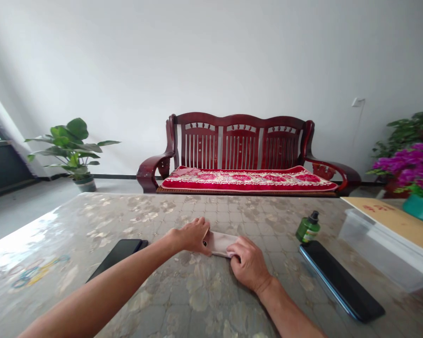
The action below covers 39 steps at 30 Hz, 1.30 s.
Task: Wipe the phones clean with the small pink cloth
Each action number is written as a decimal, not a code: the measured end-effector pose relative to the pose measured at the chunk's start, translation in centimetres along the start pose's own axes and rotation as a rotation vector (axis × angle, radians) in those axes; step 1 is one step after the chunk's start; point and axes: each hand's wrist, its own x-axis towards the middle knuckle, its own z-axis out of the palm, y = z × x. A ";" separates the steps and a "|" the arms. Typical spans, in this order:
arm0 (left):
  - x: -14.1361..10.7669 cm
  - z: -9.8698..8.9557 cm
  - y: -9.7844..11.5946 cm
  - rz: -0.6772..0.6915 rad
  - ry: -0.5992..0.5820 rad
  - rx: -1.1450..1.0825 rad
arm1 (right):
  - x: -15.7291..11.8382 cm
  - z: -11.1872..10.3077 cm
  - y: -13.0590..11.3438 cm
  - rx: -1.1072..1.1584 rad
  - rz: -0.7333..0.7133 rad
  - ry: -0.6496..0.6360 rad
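A pale pinkish phone (pixel 218 243) lies flat on the table in front of me, its back facing up and a dark camera lens at its left end. My left hand (pixel 195 235) grips that left end, thumb on the near edge and fingers along the far one. Over the right end of the phone, my right hand (pixel 248 263) is closed, its curled fingers pressed onto the back. Something pale shows under those fingers; whether it is a cloth or part of the phone, I cannot tell.
Beside my left forearm lies a dark phone (pixel 118 256), and rubber bands (pixel 35 273) are farther left. To the right are a large black phone (pixel 341 279), a green bottle (pixel 308 228) and a clear plastic box (pixel 377 249). A red wooden bench (pixel 239 145) stands beyond the table (pixel 183 300).
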 end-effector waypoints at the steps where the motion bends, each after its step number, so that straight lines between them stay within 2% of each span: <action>1: -0.6 0.3 0.3 -0.050 0.022 -0.003 | 0.0 0.1 0.1 -0.018 0.026 0.008; 5: -3.1 1.7 2.3 -0.205 0.087 -0.016 | 0.1 0.5 0.5 -0.035 0.066 0.041; 8: -5.0 2.8 4.2 -0.234 0.113 -0.028 | 0.2 0.8 0.7 0.002 0.065 0.031; 11: -6.8 3.8 5.4 -0.184 0.130 -0.148 | 0.3 1.1 0.8 0.042 0.071 0.006; 15: -8.5 4.8 5.9 -0.048 0.154 -0.268 | 0.4 1.3 1.0 0.074 0.072 -0.009; 20: -8.7 6.0 6.0 0.066 0.251 -0.353 | 0.3 1.0 0.6 0.101 0.030 -0.006; 24: -8.5 6.5 6.3 0.113 0.293 -0.285 | 0.2 0.5 -0.2 0.111 -0.021 -0.062; 32: -8.0 7.5 6.3 0.249 0.407 -0.152 | 1.9 0.5 -1.2 -0.073 0.071 -0.182; 39: -7.9 7.7 6.4 0.248 0.358 -0.062 | 5.1 1.5 0.2 -0.208 0.071 -0.204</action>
